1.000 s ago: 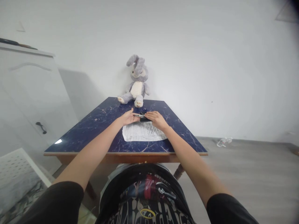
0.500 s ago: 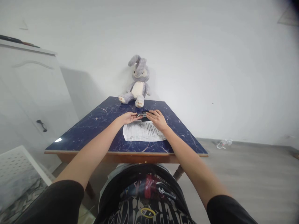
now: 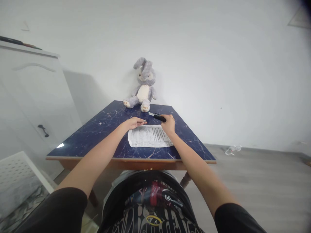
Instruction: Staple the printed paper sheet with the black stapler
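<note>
Head view: In right hand point(image 3: 169, 123), grips black-handled tool point(image 3: 160, 118), fingers clamped on it, silvery end pointing toward plush rabbit point(image 3: 143, 92), beyond printed sheet point(image 3: 150, 137) on marbled tabletop point(image 3: 97, 136). In left hand point(image 3: 133, 123), pinches small pale piece point(image 3: 145, 121) between fingertips. Could drop it if pinched loosely; could nick fingers if swinging the silvery end left, should it be sharp. Cannot confirm stapler or cutter; too small to identify the pinched piece.
</note>
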The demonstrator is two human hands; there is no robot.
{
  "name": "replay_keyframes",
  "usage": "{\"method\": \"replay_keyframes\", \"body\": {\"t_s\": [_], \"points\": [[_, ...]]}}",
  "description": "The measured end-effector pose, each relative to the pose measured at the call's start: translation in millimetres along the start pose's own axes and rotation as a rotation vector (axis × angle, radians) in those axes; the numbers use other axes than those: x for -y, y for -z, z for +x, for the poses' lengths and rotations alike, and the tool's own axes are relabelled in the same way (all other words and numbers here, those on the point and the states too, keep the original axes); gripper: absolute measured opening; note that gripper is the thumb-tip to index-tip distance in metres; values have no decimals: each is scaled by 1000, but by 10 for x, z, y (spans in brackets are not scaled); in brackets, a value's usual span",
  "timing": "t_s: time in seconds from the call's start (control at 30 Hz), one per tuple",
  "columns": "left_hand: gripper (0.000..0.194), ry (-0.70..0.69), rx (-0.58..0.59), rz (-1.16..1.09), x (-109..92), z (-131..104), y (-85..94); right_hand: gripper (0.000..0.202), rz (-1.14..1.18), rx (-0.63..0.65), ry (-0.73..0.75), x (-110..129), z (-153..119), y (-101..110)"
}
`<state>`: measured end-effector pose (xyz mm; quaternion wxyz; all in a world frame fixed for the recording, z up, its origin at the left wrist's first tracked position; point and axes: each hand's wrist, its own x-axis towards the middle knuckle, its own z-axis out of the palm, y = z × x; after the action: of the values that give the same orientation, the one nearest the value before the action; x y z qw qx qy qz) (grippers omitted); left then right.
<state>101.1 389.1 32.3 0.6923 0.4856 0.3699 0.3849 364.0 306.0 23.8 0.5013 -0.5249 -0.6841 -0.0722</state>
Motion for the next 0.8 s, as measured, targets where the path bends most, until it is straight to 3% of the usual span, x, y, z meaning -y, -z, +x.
{"method": "replay_keyframes", "body": {"t_s": [0.07, 0.2, 0.3, 0.47, 0.57, 0.7, 0.8], "points": [[12, -56, -46, -14, -24, 14, 7, 32, 86, 24, -162, -97, 23, 28], [15, -218, -103, -46, -84, -45, -14, 36, 283, 345, -187, -194, 46, 87], [19, -353, -24, 11, -98, -131, -72, 43, 425, 568, -127, -130, 32, 79], [37, -434, 185, 157, -71, -227, -186, 49, 402, 718, -30, -10, 8, 60], [44, -463, 285, 211, -54, -271, -238, 48, 395, 674, 39, 9, 19, 64], [53, -473, 325, 316, -47, -345, -310, 50, 454, 353, 83, 55, 48, 58], [55, -473, 354, 375, -46, -404, -371, 47, 416, 290, 206, 125, 50, 61]]}}
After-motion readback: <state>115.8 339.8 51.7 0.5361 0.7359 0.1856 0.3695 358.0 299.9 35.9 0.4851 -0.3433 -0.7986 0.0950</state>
